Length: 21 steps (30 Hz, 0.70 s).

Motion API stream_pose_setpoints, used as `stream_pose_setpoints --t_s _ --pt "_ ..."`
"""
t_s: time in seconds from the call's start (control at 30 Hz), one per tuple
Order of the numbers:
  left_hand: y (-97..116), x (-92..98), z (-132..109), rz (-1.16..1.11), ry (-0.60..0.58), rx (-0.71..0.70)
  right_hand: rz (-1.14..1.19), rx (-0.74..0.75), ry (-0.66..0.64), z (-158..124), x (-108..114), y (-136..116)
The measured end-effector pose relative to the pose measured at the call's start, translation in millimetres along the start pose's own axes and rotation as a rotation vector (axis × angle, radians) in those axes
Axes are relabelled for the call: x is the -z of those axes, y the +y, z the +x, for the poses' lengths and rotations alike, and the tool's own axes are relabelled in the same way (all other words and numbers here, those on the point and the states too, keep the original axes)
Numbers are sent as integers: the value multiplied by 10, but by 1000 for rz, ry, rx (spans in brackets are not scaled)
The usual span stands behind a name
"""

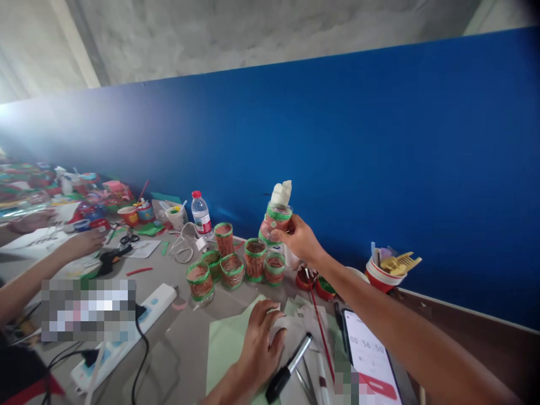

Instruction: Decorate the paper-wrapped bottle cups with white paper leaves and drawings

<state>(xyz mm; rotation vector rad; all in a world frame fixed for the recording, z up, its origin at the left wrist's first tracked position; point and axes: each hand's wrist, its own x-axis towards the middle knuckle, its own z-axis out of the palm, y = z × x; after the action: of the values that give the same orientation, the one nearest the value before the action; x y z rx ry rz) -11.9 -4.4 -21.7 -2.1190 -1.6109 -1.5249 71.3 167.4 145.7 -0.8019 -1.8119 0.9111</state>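
My right hand (301, 242) grips a small clear cup (278, 216) with a green painted band and reddish-brown sides, held above the back of the table. White material (281, 193), perhaps tissue, sticks out of its top. Several similar painted cups (232, 271) stand just below and to the left. My left hand (262, 340) rests with fingers bent and apart on pale green paper (223, 351), holding nothing. A black marker (291, 365) and a long red-handled paintbrush (319, 320) lie to its right.
Red paint pots (304, 278) and a phone (369, 351) are at the right, near a tub of plastic tools (382, 275). A water bottle (201, 215), power strip (156, 309) and cables lie left. Another person's hand (86, 243) is farther left. A blue partition (379, 140) rises behind.
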Motion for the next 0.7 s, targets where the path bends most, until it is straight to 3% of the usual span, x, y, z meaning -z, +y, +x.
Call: stream_pose_setpoints --t_s 0.3,0.5,0.7 --pt "-15 -46 -23 -28 10 20 -181 -44 -8 312 -194 -23" --pt "8 -35 -15 -55 -2 27 -194 -69 -31 575 -424 219" --pt "-23 -68 -42 -65 -4 19 -139 -61 -29 710 -503 389"
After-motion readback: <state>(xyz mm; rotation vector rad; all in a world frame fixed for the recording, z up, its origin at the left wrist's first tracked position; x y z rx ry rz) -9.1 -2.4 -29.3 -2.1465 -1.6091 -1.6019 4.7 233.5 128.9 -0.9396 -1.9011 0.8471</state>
